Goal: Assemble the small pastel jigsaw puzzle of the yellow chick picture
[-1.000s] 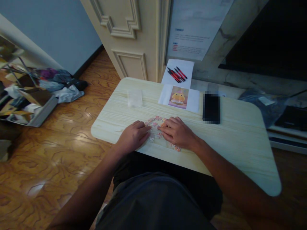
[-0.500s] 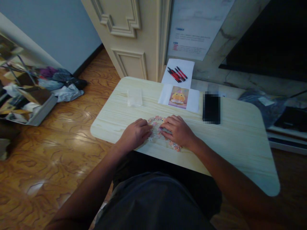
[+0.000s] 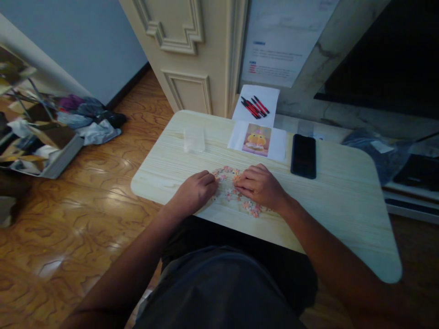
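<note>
Small jigsaw puzzle pieces [image 3: 254, 209] in pink, orange and white lie loosely scattered near the front edge of the table. At their left side is my left hand [image 3: 199, 188], fingers curled and closed, the tips touching down among the pieces. My right hand [image 3: 259, 185] rests over the right part of the pile, its fingers bent and pressed together. Whatever either set of fingertips pinches is too small or hidden to tell. Beyond the pieces, a printed picture [image 3: 256, 139] of a yellow-orange figure lies on white paper.
A black phone [image 3: 303, 156] lies right of the picture on the pale wooden table [image 3: 343, 205]. A clear plastic bag [image 3: 194, 140] is at the table's left. Red and black pens [image 3: 254, 107] sit on a white sheet behind. Bags and boxes [image 3: 58, 153] crowd the floor at left.
My right hand has shifted slightly right, its fingers drawn closer together, uncovering some pieces in the middle. My left fingers have moved up a little and curled more.
</note>
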The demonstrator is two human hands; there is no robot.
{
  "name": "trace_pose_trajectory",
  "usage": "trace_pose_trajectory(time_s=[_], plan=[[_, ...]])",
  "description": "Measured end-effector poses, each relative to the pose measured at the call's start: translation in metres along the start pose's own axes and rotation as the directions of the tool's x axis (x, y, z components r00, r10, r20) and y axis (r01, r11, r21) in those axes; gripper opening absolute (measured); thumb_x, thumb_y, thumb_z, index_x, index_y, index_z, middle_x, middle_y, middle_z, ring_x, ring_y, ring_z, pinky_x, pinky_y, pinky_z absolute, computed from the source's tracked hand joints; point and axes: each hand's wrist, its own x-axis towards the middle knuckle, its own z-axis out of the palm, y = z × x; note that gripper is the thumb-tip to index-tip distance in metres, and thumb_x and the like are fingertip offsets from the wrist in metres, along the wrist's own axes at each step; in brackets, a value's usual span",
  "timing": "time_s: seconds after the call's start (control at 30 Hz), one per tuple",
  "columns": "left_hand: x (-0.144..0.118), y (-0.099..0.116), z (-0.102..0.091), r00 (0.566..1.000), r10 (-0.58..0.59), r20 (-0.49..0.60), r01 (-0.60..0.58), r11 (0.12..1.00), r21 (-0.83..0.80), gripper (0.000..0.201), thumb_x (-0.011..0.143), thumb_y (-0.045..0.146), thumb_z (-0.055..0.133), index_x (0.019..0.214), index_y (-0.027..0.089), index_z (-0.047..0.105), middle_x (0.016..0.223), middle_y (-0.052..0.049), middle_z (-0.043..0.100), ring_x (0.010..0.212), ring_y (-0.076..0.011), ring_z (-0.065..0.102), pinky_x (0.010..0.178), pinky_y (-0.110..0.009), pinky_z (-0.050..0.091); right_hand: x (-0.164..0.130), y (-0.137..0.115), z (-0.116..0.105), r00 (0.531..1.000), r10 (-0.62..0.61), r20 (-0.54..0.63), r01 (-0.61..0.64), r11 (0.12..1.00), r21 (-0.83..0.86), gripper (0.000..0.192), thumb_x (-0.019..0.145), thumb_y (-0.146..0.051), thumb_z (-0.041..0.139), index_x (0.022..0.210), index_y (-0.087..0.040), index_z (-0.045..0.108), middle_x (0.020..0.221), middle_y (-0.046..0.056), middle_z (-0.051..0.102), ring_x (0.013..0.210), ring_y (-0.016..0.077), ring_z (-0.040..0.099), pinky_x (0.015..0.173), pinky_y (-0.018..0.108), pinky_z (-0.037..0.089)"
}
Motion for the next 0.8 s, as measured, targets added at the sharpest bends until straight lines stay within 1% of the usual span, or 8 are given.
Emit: trace_pose_trajectory(time_s=[0.13, 0.23, 0.37, 0.43, 0.53, 0.67, 0.73, 0.8], plan=[[-0.001, -0.001, -0.001, 0.999, 0.041, -0.026, -0.040, 0.999, 0.029, 0.027, 0.112, 0.014, 0.059, 0.090, 0.015, 0.073, 0.092, -0.008, 0.071, 0.084, -0.0228, 0.062, 0.075, -0.037, 0.054, 0.000, -0.001, 0.001, 1.000, -0.009, 0.019, 0.010, 1.000, -0.008, 0.014, 0.109, -0.030, 0.075, 0.102, -0.022, 0.084, 0.097, 0.005, 0.078, 0.093, 0.0241, 0.063, 0.086, 0.041, 0.037], [-0.002, -0.001, -0.002, 0.997, 0.051, -0.053, -0.049, 0.998, 0.030, 0.026, 0.112, 0.014, 0.058, 0.091, 0.015, 0.073, 0.093, -0.008, 0.072, 0.085, -0.0231, 0.063, 0.078, -0.036, 0.055, 0.001, -0.006, 0.002, 1.000, -0.017, 0.002, 0.017, 1.000, 0.000, 0.012, 0.108, -0.028, 0.075, 0.108, -0.021, 0.084, 0.101, 0.006, 0.079, 0.095, 0.0245, 0.063, 0.086, 0.041, 0.038], [-0.004, 0.000, -0.001, 0.994, 0.034, -0.103, -0.038, 0.999, -0.034, 0.028, 0.113, 0.016, 0.057, 0.091, 0.015, 0.073, 0.090, -0.008, 0.072, 0.084, -0.0227, 0.063, 0.077, -0.035, 0.056, 0.004, -0.014, 0.005, 0.998, -0.056, 0.013, 0.057, 0.998, -0.017, 0.015, 0.108, -0.033, 0.078, 0.110, -0.020, 0.084, 0.102, 0.008, 0.078, 0.099, 0.0261, 0.064, 0.088, 0.042, 0.038], [-0.004, 0.001, 0.000, 0.992, -0.012, -0.122, -0.002, 0.993, -0.114, 0.025, 0.113, 0.018, 0.057, 0.095, 0.015, 0.075, 0.091, -0.008, 0.073, 0.085, -0.0223, 0.065, 0.076, -0.034, 0.056, 0.005, -0.016, 0.007, 0.997, -0.071, 0.039, 0.072, 0.997, -0.026, 0.016, 0.108, -0.034, 0.077, 0.104, -0.019, 0.084, 0.100, 0.008, 0.078, 0.098, 0.0258, 0.064, 0.088, 0.042, 0.037], [0.000, 0.004, 0.001, 0.983, -0.136, -0.127, 0.096, 0.955, -0.280, 0.019, 0.110, 0.017, 0.061, 0.100, 0.016, 0.077, 0.093, -0.008, 0.074, 0.088, -0.0210, 0.068, 0.079, -0.031, 0.056, 0.004, -0.015, 0.008, 0.997, -0.048, 0.053, 0.048, 0.999, -0.006, 0.015, 0.109, -0.032, 0.077, 0.104, -0.020, 0.084, 0.098, 0.006, 0.079, 0.095, 0.0243, 0.065, 0.088, 0.042, 0.037], [0.009, 0.006, 0.001, 0.956, -0.294, -0.012, 0.255, 0.846, -0.469, 0.013, 0.103, 0.011, 0.068, 0.093, 0.016, 0.076, 0.084, -0.004, 0.072, 0.079, -0.0172, 0.066, 0.074, -0.028, 0.052, 0.005, -0.012, 0.009, 1.000, 0.000, 0.028, -0.002, 0.998, 0.059, 0.012, 0.108, -0.030, 0.078, 0.103, -0.021, 0.084, 0.100, 0.005, 0.081, 0.096, 0.0234, 0.066, 0.089, 0.041, 0.038], [0.014, 0.006, 0.001, 0.931, -0.360, 0.056, 0.337, 0.793, -0.508, 0.014, 0.099, 0.008, 0.070, 0.090, 0.016, 0.076, 0.082, -0.003, 0.071, 0.075, -0.0161, 0.065, 0.071, -0.027, 0.049, 0.007, -0.011, 0.011, 0.998, 0.057, -0.004, -0.056, 0.994, 0.091, 0.011, 0.108, -0.029, 0.079, 0.100, -0.021, 0.083, 0.099, 0.004, 0.081, 0.095, 0.0230, 0.067, 0.089, 0.041, 0.038], [0.017, 0.006, 0.003, 0.905, -0.415, 0.092, 0.403, 0.769, -0.497, 0.015, 0.097, 0.007, 0.070, 0.087, 0.016, 0.075, 0.080, -0.003, 0.070, 0.074, -0.0162, 0.064, 0.070, -0.027, 0.048, 0.009, -0.012, 0.013, 0.992, 0.126, -0.026, -0.122, 0.986, 0.117, 0.014, 0.107, -0.028, 0.079, 0.094, -0.021, 0.081, 0.094, 0.003, 0.079, 0.093, 0.0227, 0.066, 0.088, 0.040, 0.039]])
